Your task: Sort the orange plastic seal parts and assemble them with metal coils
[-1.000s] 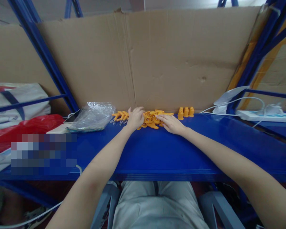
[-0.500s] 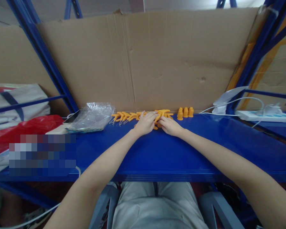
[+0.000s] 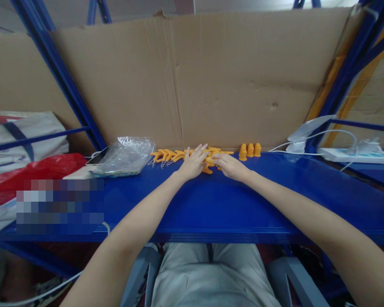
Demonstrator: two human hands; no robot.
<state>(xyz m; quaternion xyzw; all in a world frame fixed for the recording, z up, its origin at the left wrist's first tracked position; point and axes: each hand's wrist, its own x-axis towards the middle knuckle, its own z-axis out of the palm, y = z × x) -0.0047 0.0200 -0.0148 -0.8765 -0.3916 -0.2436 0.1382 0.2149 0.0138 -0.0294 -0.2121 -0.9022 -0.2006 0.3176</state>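
Observation:
In the middle of the blue shelf top, my left hand (image 3: 193, 164) lies over a pile of orange branched plastic pieces (image 3: 208, 169), fingers stretched out and apart. Close by on the right, my right hand (image 3: 233, 166) has its fingers bent together around the edge of one orange branched piece, whose far end shows between the hands. Part of the pile is hidden beneath both hands. More orange branched pieces (image 3: 161, 155) lie in a row to the left, with small metal chains (image 3: 162, 163) in front of them.
Right of the pile stand three orange knob-shaped pieces (image 3: 250, 150). A clear plastic bag (image 3: 128, 155) lies on the left, beside a red bag (image 3: 35, 172). White cables and a power strip (image 3: 360, 155) sit on the right. A cardboard sheet (image 3: 243, 76) closes off the back.
My left hand's fingers have straightened and spread. My right hand has shifted slightly right. The orange piece between the hands has turned and dropped lower onto the pile.

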